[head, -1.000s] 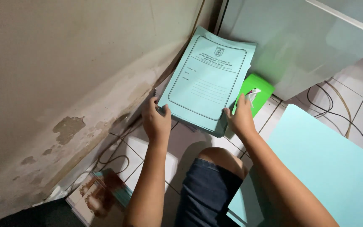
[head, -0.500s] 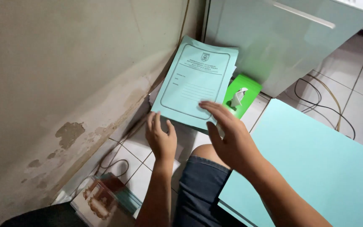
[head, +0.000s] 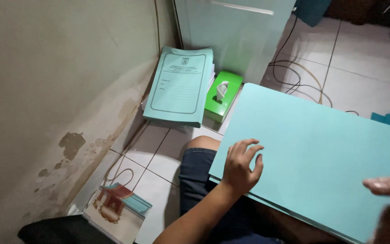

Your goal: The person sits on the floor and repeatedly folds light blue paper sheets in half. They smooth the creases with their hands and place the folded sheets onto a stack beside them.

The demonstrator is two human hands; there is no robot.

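Observation:
A stack of large pale turquoise sheets (head: 321, 153) lies across my lap. My left hand (head: 242, 166) rests on its near left edge with the fingers curled and spread, gripping nothing. At the right border, my right hand (head: 388, 186) is blurred and partly cut off. Its fingers lie stretched on top of the sheets. Whether it pinches a sheet is hidden. A stack of turquoise booklets with a printed cover (head: 181, 86) leans in the corner against the wall, apart from both hands. A green tissue box (head: 224, 96) sits right next to that stack.
A stained wall (head: 55, 90) runs along the left. A pale cabinet (head: 235, 31) stands behind the booklets. Cables (head: 301, 74) trail over the white floor tiles. A clear plastic sleeve with papers (head: 118, 210) lies on the floor near my left knee.
Both hands have let go of the booklet stack, which now rests in the corner. They have drawn back to the turquoise sheets on my lap.

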